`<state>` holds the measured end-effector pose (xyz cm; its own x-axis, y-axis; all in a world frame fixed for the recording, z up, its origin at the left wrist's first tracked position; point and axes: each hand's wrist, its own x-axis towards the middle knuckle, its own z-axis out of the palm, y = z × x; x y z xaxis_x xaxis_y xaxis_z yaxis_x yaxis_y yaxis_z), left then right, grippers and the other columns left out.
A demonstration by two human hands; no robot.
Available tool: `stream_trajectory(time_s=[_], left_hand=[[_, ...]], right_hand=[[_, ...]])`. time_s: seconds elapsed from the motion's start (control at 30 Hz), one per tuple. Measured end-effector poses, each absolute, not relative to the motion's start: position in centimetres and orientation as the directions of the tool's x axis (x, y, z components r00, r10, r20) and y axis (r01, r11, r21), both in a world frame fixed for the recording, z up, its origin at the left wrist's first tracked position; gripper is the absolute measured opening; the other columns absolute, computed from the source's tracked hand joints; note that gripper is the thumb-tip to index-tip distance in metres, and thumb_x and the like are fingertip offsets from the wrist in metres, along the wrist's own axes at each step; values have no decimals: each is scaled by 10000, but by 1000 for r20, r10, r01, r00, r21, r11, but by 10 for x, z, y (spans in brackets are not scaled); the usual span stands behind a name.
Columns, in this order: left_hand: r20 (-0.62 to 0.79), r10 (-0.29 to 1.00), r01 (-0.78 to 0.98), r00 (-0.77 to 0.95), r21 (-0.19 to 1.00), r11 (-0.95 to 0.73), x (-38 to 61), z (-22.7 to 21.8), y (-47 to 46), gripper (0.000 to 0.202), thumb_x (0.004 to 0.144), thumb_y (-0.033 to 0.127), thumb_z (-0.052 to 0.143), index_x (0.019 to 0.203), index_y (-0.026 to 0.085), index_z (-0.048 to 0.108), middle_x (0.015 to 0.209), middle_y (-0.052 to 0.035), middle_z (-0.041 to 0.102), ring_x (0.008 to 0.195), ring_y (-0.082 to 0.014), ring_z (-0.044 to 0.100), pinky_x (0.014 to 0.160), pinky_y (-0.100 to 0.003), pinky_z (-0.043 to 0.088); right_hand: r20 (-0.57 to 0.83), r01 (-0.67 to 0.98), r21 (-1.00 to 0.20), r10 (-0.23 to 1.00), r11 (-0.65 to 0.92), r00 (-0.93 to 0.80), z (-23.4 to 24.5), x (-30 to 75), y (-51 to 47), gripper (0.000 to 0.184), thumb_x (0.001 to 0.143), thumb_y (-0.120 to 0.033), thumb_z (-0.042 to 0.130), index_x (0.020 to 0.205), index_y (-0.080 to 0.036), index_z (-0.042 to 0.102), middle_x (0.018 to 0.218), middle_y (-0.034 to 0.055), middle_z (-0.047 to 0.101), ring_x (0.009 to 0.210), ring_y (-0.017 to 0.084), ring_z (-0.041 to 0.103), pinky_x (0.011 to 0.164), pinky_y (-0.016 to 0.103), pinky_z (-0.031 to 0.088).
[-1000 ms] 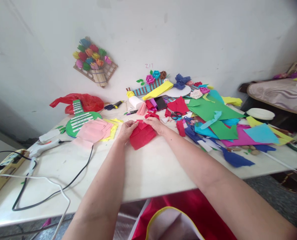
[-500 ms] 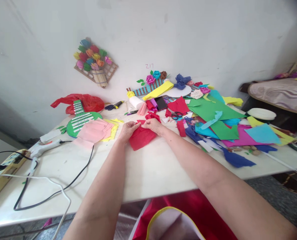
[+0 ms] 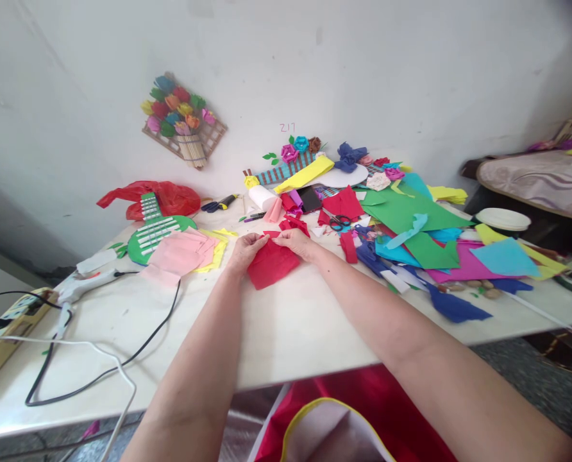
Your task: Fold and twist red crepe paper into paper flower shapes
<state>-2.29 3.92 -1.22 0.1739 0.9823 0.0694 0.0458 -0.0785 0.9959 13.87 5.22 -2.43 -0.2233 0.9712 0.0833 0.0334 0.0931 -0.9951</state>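
A red piece of crepe paper [image 3: 273,264] hangs between my two hands, just over the middle of the table. My left hand [image 3: 247,249] pinches its upper left edge between thumb and fingers. Close beside it, my right hand [image 3: 295,242] is closed on the upper right part of the same piece. Behind them lie small red crepe scraps [image 3: 294,224]. To the left rest pink crepe sheets [image 3: 183,250] on yellow ones [image 3: 217,253].
On the right are scissors [image 3: 338,222] among red scraps, large green sheets [image 3: 420,208] and blue paper [image 3: 459,307]. A glue gun [image 3: 88,284] with a black cord [image 3: 163,333] lies left, near a green guitar-shaped craft [image 3: 163,234]. Paper flowers [image 3: 290,153] stand against the wall.
Almost nothing differs. My fingertips have spread slightly apart along the red paper's top edge, and the paper has shifted a touch; both hands keep their hold.
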Motion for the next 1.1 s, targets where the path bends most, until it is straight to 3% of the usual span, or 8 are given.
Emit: stream_trajectory(time_s=[0.27,0.6,0.87,1.1], left_hand=[[60,985,99,164,992,-77,-24,-14,42,295,612,395,689,659,162,514,497,44,545,404,-71,453,385,-180,300],[55,979,141,198,986,-84,-25,-15,43,299,618,413,682,672,164,524,510,36,552,413,-76,464,383,-179,293],[46,977,98,210,993,-68,-24,-14,41,282,632,394,674,649,162,514,484,45,534,400,-66,445,382,-172,285],[14,985,42,170,999,-21,-22,-10,38,289,673,440,625,654,166,535,499,19,565,443,-108,514,413,-199,359]], right_hand=[[137,46,-987,961,153,-239,-26,141,54,270,602,-397,654,580,-160,527,544,-24,531,535,103,483,513,231,342],[98,60,-992,966,115,-240,-23,140,52,203,589,-324,651,554,-159,537,535,-19,534,542,99,483,521,227,345],[146,213,-958,965,193,-217,-27,141,56,217,617,-364,612,571,-160,554,551,-20,538,573,103,488,542,227,352],[141,210,-959,965,188,-220,-31,141,61,234,603,-390,630,566,-171,559,555,-21,537,603,119,506,561,236,374]])
